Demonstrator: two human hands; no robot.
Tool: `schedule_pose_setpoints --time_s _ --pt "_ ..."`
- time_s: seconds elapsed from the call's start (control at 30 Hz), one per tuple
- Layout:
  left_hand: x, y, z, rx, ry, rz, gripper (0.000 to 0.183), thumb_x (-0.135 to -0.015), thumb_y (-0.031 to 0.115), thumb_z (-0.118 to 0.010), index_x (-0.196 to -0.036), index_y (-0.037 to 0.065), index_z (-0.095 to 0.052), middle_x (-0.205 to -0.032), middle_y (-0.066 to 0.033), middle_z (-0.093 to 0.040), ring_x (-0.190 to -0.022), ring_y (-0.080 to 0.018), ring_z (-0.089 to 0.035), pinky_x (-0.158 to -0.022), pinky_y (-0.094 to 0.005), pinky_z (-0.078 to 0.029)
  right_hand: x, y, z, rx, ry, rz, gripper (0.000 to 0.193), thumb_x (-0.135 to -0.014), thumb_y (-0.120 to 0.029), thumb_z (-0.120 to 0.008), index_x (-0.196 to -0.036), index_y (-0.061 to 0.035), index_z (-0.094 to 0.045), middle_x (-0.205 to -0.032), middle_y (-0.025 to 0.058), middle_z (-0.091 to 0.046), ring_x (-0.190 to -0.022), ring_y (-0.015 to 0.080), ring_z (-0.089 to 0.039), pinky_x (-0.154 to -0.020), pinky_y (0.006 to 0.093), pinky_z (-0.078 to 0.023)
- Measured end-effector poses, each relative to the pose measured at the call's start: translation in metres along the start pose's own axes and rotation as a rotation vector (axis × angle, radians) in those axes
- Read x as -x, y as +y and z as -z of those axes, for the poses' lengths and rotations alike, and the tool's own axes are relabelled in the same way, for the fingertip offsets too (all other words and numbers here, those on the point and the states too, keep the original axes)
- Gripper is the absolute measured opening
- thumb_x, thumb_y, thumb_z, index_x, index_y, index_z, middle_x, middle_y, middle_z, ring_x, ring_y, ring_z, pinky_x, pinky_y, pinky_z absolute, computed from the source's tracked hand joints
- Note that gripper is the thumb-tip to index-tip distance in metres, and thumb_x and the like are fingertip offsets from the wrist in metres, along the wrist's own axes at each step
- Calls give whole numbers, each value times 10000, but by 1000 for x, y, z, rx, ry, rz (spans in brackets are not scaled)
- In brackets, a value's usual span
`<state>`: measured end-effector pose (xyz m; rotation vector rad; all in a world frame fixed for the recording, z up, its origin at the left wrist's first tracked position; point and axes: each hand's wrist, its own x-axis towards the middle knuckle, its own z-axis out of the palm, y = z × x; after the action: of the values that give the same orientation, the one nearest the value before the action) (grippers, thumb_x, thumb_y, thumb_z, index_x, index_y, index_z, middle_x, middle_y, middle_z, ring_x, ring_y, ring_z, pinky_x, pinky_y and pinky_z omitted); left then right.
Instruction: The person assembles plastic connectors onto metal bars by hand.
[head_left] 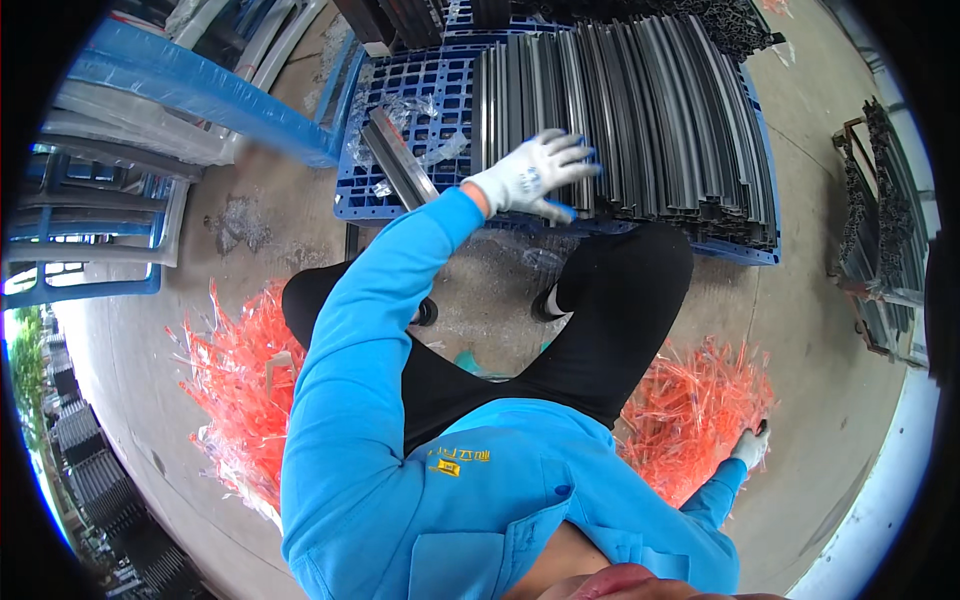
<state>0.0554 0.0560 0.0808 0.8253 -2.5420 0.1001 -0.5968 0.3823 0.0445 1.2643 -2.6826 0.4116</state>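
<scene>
My left hand [535,176], in a white glove with blue fingertips, reaches forward with its fingers spread. It holds nothing and is over the near left part of a row of long dark metal profiles [640,120]; whether it touches them I cannot tell. These profiles lie side by side on a blue plastic pallet [350,198]. Low at my right side, my gloved right hand [750,446] is beside a heap of red and clear plastic strips [690,420]. Its fingers are small and dark in view, so their grip does not show.
Another profile [398,160] lies apart on the pallet near clear film scraps. A second red strip heap [245,390] sits at my left. Blue racks [190,85] with wrapped frames stand far left, and a rack of profiles [882,225] stands right. My legs straddle the floor by the pallet.
</scene>
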Motion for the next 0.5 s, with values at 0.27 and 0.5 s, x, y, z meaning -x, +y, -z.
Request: schedule_pose_setpoints --time_s 0.27,0.5 --pt "167 28 -55 -176 -232 1244 633 -713 370 -643 -1248 86 -460 -1234 -209 -455 -1039 -401 -502 -858 -444 -438 -35 -5 54 153 -144 -260 410 -837 -309 -512 -1178 -91 -577 -1072 128 -637 -1002 307 -584 -856 342 -448" --pt "213 61 -67 -362 -211 1194 583 -741 379 -631 -1208 68 -473 -1245 -231 -447 -1016 -408 -518 -802 -423 -464 -67 -148 84 -103 138 122 379 -879 -225 -543 -1222 -64 -542 -1122 115 -622 -999 251 -603 -862 296 -461"
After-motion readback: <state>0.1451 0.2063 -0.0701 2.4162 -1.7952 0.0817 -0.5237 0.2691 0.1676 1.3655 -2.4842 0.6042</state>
